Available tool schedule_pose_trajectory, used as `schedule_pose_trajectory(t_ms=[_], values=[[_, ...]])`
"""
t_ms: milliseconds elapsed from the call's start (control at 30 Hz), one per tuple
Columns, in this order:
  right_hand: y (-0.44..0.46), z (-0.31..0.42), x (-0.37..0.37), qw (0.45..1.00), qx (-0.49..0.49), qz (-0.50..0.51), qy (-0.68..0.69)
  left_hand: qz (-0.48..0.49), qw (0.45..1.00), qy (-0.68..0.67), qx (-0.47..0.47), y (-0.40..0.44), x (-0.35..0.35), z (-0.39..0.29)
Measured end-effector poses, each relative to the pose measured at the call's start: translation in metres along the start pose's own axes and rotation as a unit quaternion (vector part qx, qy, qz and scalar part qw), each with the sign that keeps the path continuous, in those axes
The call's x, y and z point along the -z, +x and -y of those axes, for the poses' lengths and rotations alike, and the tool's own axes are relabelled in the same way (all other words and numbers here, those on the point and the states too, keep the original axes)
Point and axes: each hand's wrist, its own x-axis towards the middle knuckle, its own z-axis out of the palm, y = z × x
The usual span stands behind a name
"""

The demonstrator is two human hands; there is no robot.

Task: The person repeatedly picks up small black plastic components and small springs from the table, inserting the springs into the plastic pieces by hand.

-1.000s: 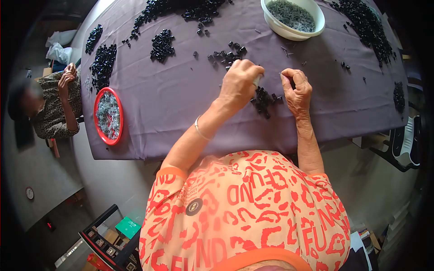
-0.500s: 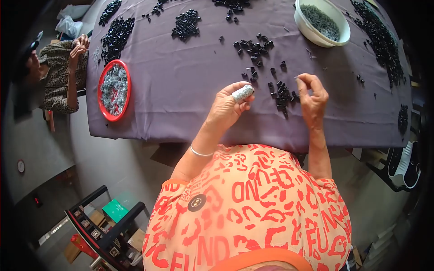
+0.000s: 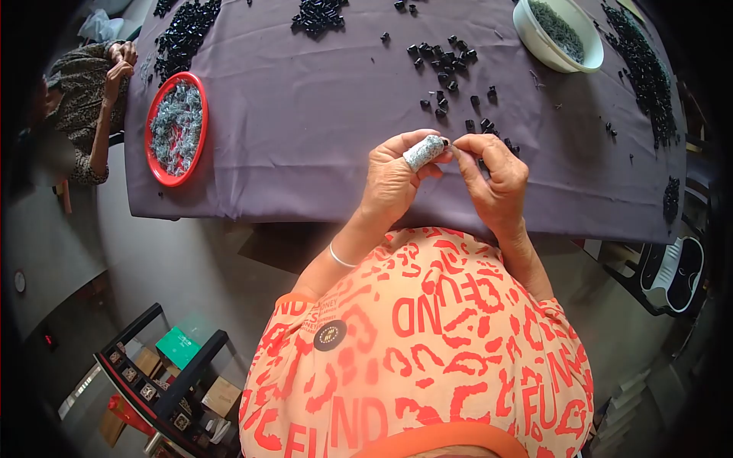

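Observation:
My left hand (image 3: pixel 391 179) is closed in a pinch near the table's front edge. What looks like a speckled silver-grey wrap (image 3: pixel 424 153) covers one of its digits. At the wrap's tip, a small black part (image 3: pixel 446 142) shows between the fingertips. My right hand (image 3: pixel 495 174) is pinched shut right against that part, its fingertips meeting the left ones. It seems to hold a thin, small piece, mostly hidden by the fingers. Just beyond my hands lie loose black parts (image 3: pixel 489 127), some partly covered by my right hand.
A white bowl (image 3: pixel 527 38) of thin grey pieces stands at the back right. A red tray (image 3: pixel 204 114) of clear-grey pieces sits at the left. Black parts are heaped at the right (image 3: pixel 645 84) and far left (image 3: pixel 183 38). Another person (image 3: pixel 84 99) sits at the left edge.
My right hand has moved left from beside the black parts to meet my left hand, bringing its thin piece to the black part. The view has shifted slightly.

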Motion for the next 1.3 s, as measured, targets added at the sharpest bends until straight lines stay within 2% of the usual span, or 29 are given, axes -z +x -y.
schedule_pose_trajectory(t_ms=[267,433,567,767,867,967,1200,1300], values=[[0.0,0.008,-0.006,1.0,0.009,0.004,-0.016,-0.001,0.997,0.058,-0.055,-0.006,0.003,-0.001],[0.0,0.01,-0.008,0.997,0.049,0.031,-0.059,-0.024,0.983,0.147,-0.103,-0.01,0.004,-0.001],[-0.001,0.011,-0.008,0.997,0.029,0.058,-0.052,-0.02,0.97,0.206,-0.13,-0.014,0.008,-0.002],[-0.002,0.006,-0.008,0.995,-0.026,0.093,-0.012,-0.019,0.973,0.21,-0.099,-0.014,0.016,0.0],[-0.001,0.007,-0.003,0.99,-0.081,0.105,0.044,0.009,0.988,0.142,-0.059,-0.013,0.017,0.0],[0.0,0.005,-0.002,0.991,-0.072,0.107,0.034,0.026,0.994,0.105,-0.015,-0.01,0.02,-0.006],[-0.003,0.001,-0.007,0.99,-0.075,0.116,0.009,0.047,0.978,0.205,0.002,-0.004,0.032,-0.01],[-0.002,0.002,-0.008,0.989,-0.077,0.122,0.024,0.055,0.971,0.229,-0.03,-0.006,0.03,-0.009]])
